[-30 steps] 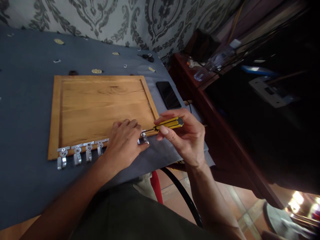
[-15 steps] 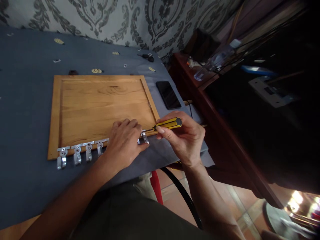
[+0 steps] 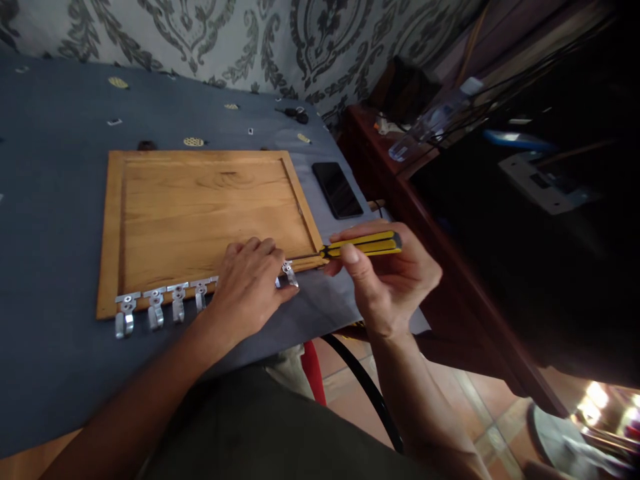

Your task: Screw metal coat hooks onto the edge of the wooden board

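A wooden board (image 3: 200, 207) lies flat on a blue-grey cloth-covered table (image 3: 55, 167). Several metal hooks (image 3: 155, 308) line its near edge. My left hand (image 3: 247, 290) rests palm down on the board's near right corner, fingertips against the last metal hook (image 3: 289, 273). My right hand (image 3: 387, 277) grips a yellow and black screwdriver (image 3: 360, 245), held nearly level, its thin shaft pointing left toward that last hook. The tip sits just above and right of the hook.
A black phone (image 3: 337, 190) lies right of the board near the table's right edge. Small metal parts (image 3: 193, 142) and a dark tool (image 3: 295, 115) are scattered at the back. A dark wooden cabinet (image 3: 450, 220) stands to the right. Patterned wall behind.
My right hand has slid to the right along with the screwdriver, drawing its tip back from the last hook. My left hand has stayed put.
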`<state>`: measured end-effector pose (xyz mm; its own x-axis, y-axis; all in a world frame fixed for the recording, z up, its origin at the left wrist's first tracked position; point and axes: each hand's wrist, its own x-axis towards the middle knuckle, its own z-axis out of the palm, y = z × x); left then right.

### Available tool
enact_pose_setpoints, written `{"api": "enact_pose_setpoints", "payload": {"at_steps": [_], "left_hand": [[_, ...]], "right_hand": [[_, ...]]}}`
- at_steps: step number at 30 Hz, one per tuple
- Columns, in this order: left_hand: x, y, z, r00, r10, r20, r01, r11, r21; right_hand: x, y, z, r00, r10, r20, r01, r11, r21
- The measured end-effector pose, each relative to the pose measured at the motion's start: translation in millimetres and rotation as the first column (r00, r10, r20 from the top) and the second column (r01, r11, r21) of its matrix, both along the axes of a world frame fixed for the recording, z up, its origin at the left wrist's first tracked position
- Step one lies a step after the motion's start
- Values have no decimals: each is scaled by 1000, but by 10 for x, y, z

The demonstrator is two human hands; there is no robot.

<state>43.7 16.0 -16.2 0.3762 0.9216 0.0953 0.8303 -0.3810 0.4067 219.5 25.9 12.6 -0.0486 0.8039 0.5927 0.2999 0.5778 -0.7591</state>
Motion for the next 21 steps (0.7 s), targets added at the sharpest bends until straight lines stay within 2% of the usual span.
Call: {"api": "enact_pose_setpoints", "payload": {"at_steps": [8,21], "left_hand": [[21,10,41,1000,11,-28,-12,999,-31],[16,16,40,1000,12,-23,-13,1000,-21]], "right_hand": [[-11,-12,-32,999,33,11,-32,996,-85],[1,12,-88,998,23,50,-17,994,-106]]}}
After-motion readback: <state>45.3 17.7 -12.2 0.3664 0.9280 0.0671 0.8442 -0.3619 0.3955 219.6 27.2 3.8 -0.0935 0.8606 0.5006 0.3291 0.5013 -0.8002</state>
